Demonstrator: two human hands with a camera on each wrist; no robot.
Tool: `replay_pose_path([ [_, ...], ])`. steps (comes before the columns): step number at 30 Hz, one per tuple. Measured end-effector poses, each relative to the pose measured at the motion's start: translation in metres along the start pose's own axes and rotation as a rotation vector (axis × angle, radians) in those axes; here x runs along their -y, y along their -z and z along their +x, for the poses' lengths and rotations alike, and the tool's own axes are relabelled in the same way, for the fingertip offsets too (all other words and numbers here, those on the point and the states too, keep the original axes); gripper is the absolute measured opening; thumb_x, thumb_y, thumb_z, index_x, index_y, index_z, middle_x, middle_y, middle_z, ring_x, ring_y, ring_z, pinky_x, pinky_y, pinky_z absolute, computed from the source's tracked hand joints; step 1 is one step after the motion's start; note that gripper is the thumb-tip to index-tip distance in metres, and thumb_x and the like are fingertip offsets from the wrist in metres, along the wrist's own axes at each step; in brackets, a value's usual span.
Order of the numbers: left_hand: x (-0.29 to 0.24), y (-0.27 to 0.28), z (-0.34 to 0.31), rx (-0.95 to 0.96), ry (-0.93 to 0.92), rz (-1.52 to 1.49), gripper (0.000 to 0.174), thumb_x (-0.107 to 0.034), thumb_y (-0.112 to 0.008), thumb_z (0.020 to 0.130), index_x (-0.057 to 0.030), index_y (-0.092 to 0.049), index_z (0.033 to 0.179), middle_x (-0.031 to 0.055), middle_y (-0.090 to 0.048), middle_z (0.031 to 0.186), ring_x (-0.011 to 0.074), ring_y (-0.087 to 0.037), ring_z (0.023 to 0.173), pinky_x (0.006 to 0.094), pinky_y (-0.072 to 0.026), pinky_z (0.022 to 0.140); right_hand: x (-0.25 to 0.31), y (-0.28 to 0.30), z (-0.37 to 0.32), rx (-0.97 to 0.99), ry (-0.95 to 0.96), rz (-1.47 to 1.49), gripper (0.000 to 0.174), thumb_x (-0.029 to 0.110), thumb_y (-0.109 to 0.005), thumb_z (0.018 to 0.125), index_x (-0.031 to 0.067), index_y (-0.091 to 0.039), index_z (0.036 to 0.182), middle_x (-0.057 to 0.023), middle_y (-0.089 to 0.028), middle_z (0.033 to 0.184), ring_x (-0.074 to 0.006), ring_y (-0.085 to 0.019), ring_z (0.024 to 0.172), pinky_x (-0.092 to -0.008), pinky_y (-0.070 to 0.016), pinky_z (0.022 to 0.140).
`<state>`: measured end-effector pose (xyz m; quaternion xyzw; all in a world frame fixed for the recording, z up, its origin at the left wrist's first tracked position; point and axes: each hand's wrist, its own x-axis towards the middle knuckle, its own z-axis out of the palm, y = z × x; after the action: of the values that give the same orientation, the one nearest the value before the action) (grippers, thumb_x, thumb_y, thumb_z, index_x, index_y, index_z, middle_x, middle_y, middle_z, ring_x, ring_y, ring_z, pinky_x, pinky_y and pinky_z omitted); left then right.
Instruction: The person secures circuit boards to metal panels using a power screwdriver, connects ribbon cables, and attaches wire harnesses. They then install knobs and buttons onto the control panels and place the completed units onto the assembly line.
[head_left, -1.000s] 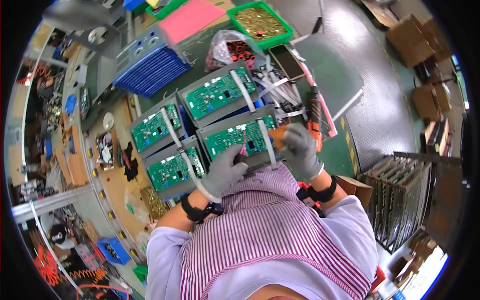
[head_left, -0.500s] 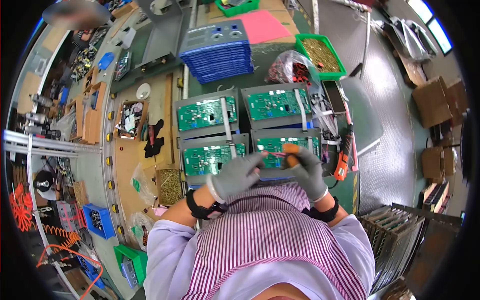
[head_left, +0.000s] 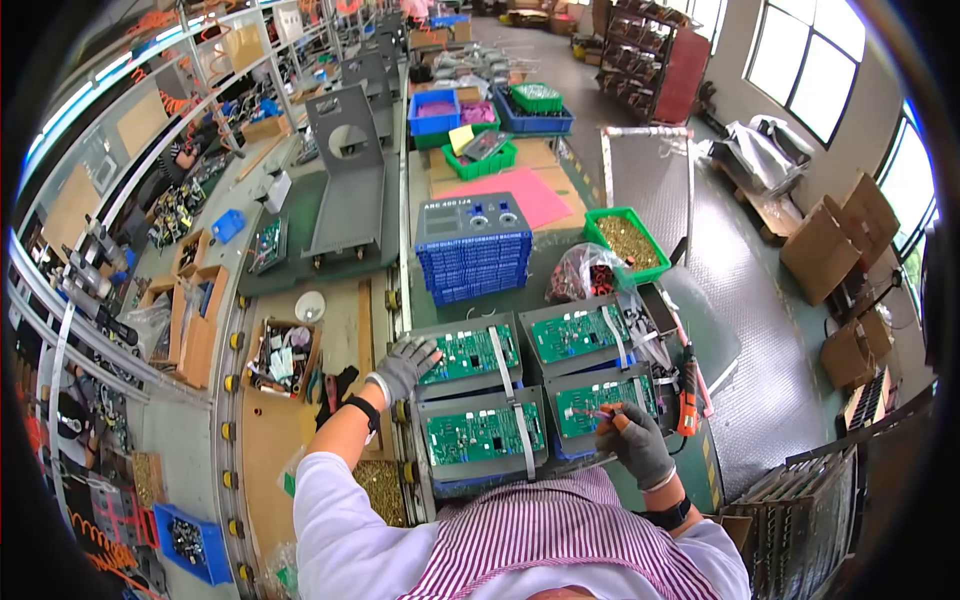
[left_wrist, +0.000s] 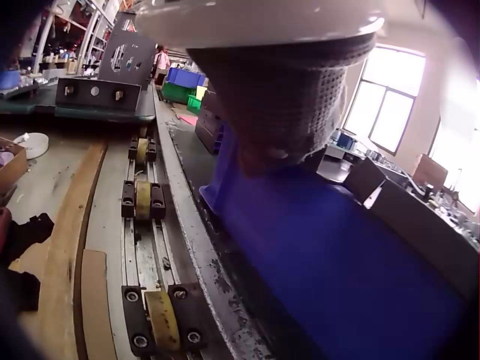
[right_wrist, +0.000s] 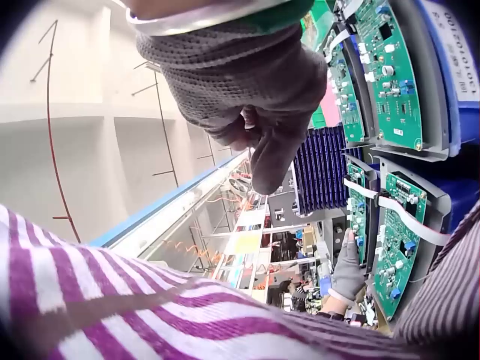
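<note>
Several grey panels with green circuit boards lie side by side in front of me, with flat grey ribbon cables point(head_left: 525, 440) across them. My gloved left hand point(head_left: 403, 368) touches the left edge of the far left circuit board's panel point(head_left: 470, 354), its fingers fairly straight. A blurred blue surface point(left_wrist: 322, 255) fills much of the left wrist view below that hand. Over the near right circuit board point(head_left: 572, 423), my gloved right hand point(head_left: 640, 446) pinches a short pinkish-red wire point(head_left: 592, 412) between thumb and fingers. In the right wrist view the right hand point(right_wrist: 232, 82) hides the wire.
A stack of blue-edged panels point(head_left: 473, 262) stands behind the boards. Right of it are a bag of red parts point(head_left: 583, 275) and a green tray of brass pieces point(head_left: 630, 243). An orange power screwdriver point(head_left: 687, 395) lies at the right; a roller rail point(head_left: 229, 390) runs along the left.
My left hand has left the right hand's side and reached left to the far left panel's edge. The right hand keeps the wire over the near right board. The head view has tilted up.
</note>
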<state>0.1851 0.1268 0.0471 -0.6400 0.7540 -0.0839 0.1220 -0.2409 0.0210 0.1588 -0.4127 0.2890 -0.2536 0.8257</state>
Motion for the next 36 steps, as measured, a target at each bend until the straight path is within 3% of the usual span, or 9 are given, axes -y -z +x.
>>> replay_pose_path([
  [5,0.02,-0.026,-0.015,-0.314,-0.142,0.054,0.044,-0.022,-0.048,0.079,-0.0115,-0.046,0.121,0.0094,-0.047,0.127,0.0262,-0.044,0.117,0.0393,-0.0286,0.104,-0.016,0.007,-0.003,-0.051,0.094,-0.081,0.034,0.021,-0.059,0.086,0.0003,-0.053,0.111,-0.0055,-0.059,0.084,-0.0149,-0.057,0.07,-0.0291,-0.0488,0.066],
  [12,0.02,0.03,-0.02,-0.668,-0.188,-0.16,0.03,-0.022,-0.058,0.077,-0.0038,-0.051,0.101,0.0133,-0.056,0.104,0.028,-0.055,0.096,0.0404,-0.0404,0.093,-0.011,-0.021,0.003,-0.069,0.062,-0.057,0.029,0.013,-0.055,0.086,0.0011,-0.055,0.113,-0.0041,-0.057,0.078,-0.0121,-0.055,0.067,-0.0252,-0.0478,0.062],
  [15,0.015,0.064,0.001,-0.762,-0.048,-0.256,0.03,-0.026,-0.057,0.079,-0.0035,-0.05,0.098,0.0137,-0.055,0.103,0.0288,-0.055,0.094,0.0395,-0.0432,0.087,-0.01,-0.011,0.012,-0.051,0.083,-0.089,0.031,0.014,-0.055,0.087,0.0009,-0.053,0.115,-0.0051,-0.057,0.082,-0.0138,-0.057,0.069,-0.0272,-0.0493,0.063],
  [19,0.014,0.097,0.023,-0.478,0.427,-0.516,0.029,-0.027,-0.049,0.088,-0.001,-0.049,0.1,0.0174,-0.057,0.085,0.035,-0.056,0.076,0.0377,-0.0459,0.07,-0.002,-0.019,0.016,-0.058,0.214,-0.069,0.032,0.014,-0.054,0.087,0.0005,-0.053,0.115,-0.0057,-0.058,0.085,-0.015,-0.058,0.071,-0.0289,-0.0503,0.065],
  [22,0.005,0.116,0.022,-0.862,0.576,-0.695,0.028,-0.026,-0.045,0.092,-0.0006,-0.049,0.104,0.0158,-0.058,0.077,0.0304,-0.058,0.072,0.0357,-0.0457,0.067,0.018,-0.023,0.025,-0.034,0.379,-0.241,0.032,0.011,-0.052,0.085,-0.0004,-0.054,0.115,-0.0054,-0.058,0.084,-0.014,-0.058,0.072,-0.0279,-0.0498,0.067],
  [26,-0.02,0.127,0.02,-1.107,0.616,-1.112,0.032,-0.029,-0.043,0.094,-0.001,-0.048,0.109,0.0073,-0.059,0.093,0.0149,-0.057,0.085,0.0301,-0.0467,0.071,0.051,-0.062,0.032,-0.115,0.629,-0.417,0.032,-0.002,-0.052,0.082,-0.002,-0.053,0.113,-0.0033,-0.056,0.086,-0.0085,-0.053,0.077,-0.0232,-0.0453,0.07],
  [29,-0.057,0.159,0.013,-1.156,0.486,-1.721,0.036,-0.032,-0.042,0.094,-0.0014,-0.046,0.113,0.0073,-0.057,0.103,0.0153,-0.057,0.089,0.0283,-0.047,0.077,0.051,-0.066,0.058,-0.201,1.02,-0.869,0.032,0.007,-0.063,0.075,0.0022,-0.056,0.105,-0.0092,-0.06,0.085,-0.0211,-0.06,0.069,-0.0287,-0.0476,0.064],
  [32,-0.086,0.177,0.002,-1.084,0.426,-1.806,0.04,-0.035,-0.043,0.093,-0.001,-0.045,0.115,0.0084,-0.056,0.105,0.0154,-0.056,0.093,0.029,-0.0466,0.08,0.064,-0.086,0.056,-0.296,1.145,-1.25,0.031,0.01,-0.067,0.07,0.0039,-0.057,0.099,-0.0126,-0.06,0.083,-0.0298,-0.059,0.067,-0.033,-0.0472,0.059],
  [36,-0.104,0.189,-0.002,-1.068,0.408,-1.835,0.043,-0.039,-0.044,0.092,-0.0003,-0.046,0.112,0.0083,-0.056,0.103,0.0146,-0.055,0.091,0.0276,-0.0459,0.078,0.064,-0.091,0.052,-0.253,1.283,-1.204,0.027,0.009,-0.07,0.068,0.0043,-0.056,0.09,-0.0118,-0.059,0.079,-0.0304,-0.058,0.064,-0.0348,-0.0452,0.055],
])
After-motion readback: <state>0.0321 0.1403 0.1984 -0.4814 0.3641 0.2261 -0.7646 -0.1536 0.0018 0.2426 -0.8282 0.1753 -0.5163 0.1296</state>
